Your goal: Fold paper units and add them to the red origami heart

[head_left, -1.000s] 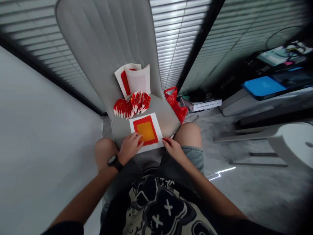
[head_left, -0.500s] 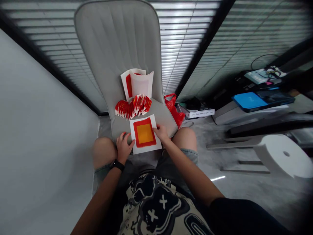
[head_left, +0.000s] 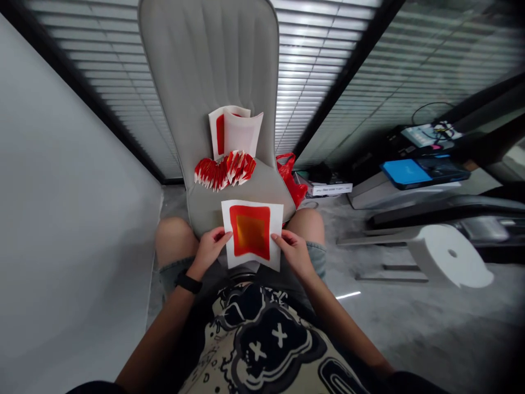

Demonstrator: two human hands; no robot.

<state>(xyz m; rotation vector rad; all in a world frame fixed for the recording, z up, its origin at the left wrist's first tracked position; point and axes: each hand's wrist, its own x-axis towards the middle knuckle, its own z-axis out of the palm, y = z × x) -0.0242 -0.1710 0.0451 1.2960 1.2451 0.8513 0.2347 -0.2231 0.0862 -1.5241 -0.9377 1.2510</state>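
Gripping a white paper sheet [head_left: 251, 232] printed with a red-bordered orange square, the fingers [head_left: 219, 236] of the left hand [head_left: 209, 251] and of the right hand [head_left: 293, 253] were clamped on its opposite side edges, the two hands well apart.

Position of sheet: raised over the lap, its lower edge near the shorts. Change noted: it had lain flat on the seat cushion in the earlier views and was now lifted clear, held up in both hands.

Left wrist: black watch [head_left: 188, 283].

Beyond the sheet, on the grey chair [head_left: 266, 189]: a fanned row of folded red-and-white paper pieces [head_left: 223, 172], with a folded white-and-red paper [head_left: 235, 131] behind it.

Farther out: a red plastic bag [head_left: 292, 178] beside the chair, a boxed item [head_left: 324, 189] on the floor, a blue tablet [head_left: 404, 172] and a white stool [head_left: 451, 254].
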